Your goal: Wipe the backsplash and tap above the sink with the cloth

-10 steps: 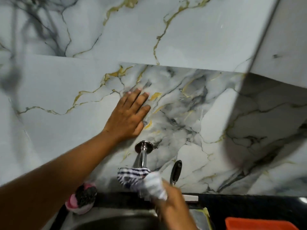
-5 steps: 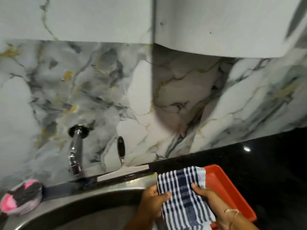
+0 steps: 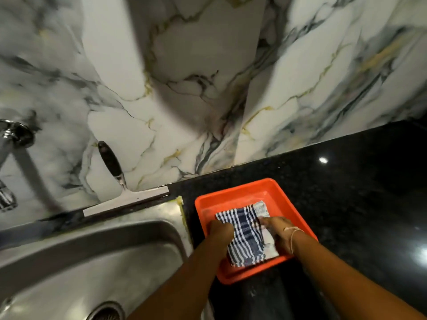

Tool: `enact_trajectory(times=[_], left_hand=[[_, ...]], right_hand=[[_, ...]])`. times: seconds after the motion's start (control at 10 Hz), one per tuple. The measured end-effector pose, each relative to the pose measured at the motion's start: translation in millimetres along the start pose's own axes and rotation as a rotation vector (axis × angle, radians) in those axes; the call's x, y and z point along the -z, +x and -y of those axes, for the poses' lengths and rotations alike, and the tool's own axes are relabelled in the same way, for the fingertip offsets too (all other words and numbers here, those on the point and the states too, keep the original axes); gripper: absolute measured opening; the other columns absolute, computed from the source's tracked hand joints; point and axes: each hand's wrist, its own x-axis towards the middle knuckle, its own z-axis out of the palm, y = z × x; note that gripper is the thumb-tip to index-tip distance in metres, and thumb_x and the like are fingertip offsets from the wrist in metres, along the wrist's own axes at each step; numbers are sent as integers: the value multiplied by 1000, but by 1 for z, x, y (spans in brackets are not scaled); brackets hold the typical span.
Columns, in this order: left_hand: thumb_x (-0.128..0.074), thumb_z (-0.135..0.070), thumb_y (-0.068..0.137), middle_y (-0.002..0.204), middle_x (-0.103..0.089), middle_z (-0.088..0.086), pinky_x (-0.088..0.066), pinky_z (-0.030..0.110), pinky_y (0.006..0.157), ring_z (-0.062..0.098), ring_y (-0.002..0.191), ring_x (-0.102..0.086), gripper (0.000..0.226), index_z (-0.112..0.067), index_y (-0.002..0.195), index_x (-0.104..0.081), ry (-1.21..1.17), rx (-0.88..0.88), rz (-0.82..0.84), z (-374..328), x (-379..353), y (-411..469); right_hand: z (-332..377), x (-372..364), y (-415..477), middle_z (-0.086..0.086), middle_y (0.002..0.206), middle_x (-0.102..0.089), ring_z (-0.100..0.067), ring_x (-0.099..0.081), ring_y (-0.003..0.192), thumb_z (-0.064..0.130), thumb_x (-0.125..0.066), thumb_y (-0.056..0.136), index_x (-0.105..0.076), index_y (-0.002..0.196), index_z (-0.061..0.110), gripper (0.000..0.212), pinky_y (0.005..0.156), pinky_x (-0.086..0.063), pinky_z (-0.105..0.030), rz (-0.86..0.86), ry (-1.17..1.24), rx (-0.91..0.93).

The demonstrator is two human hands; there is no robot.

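We had both hands down in the orange tray (image 3: 233, 192), which sat on the black speckled counter (image 3: 346, 181) just to the right of the steel sink (image 3: 92, 262). The blue-and-white checked cloth (image 3: 246, 239) lay folded inside the tray, towards its near side, with a paler white part of it showing along its right edge.

Our left hand (image 3: 220, 234) was at the cloth's left edge with the fingers curled in; they seemed to be pinching the fabric, though the fingertips were tucked under and we could not be sure of the grip. Our right hand (image 3: 277, 232) lay on the cloth's right side, fingers pressed onto the fabric and holding it against the tray floor. A thin thread band circled the right wrist.

Behind the counter rose the marble-patterned backsplash (image 3: 184, 88), white with grey and gold veins, partly crossed by a broad shadow. The chrome tap (image 3: 13, 135) came out of the wall at the far left edge of the view, above the sink and well apart from the cloth. A squeegee (image 3: 120, 188) with a dark handle leaned against the backsplash, its white blade resting along the ledge behind the sink, between the tap and the tray.
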Motion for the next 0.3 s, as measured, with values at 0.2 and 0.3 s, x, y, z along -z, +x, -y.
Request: enact_trajectory(times=[0.2,0.3], left_hand=[[-51,2,94,133,-60,19,-43,50,113,41,127,-55,44,4,138,-46,265,-386,-112,-17,38,-56],[-55,-16,94,161,-31,7,-27,41,125,27,149,-30,71,-11,156,-22,568,-599,-368,-38,91,-94]], right_hand=[[40,-10,-55,-22,127,-64,-37,-60,116,23,-65,88,-48,136,7,54,102,-47,-43,-285,-199,339],[75,-32,-100,-19,133,-60,-35,-55,123,24,-65,89,-47,137,10,53,106,-44,-45,-280,-246,600]])
